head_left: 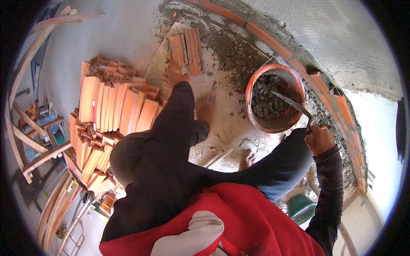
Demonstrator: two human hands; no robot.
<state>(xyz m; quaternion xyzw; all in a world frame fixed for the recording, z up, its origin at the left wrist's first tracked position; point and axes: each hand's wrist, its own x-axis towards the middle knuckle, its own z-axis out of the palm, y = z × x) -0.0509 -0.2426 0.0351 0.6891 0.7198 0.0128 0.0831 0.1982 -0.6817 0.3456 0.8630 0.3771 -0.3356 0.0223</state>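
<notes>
My right hand is closed round the handle of a pointed trowel. The trowel's blade slants over a round orange bucket, which holds lumpy grey mortar. My left arm stretches far forward, and my left hand is at the near end of a few grooved orange clay bricks on the floor. Its fingers look spread and reach the nearest brick; I cannot see any firm grip on it.
A tall stack of orange clay bricks stands at my left, with a wooden frame beyond it. Along the right curves a low row of mortared bricks. A green bucket sits by my right arm. My bare foot is ahead.
</notes>
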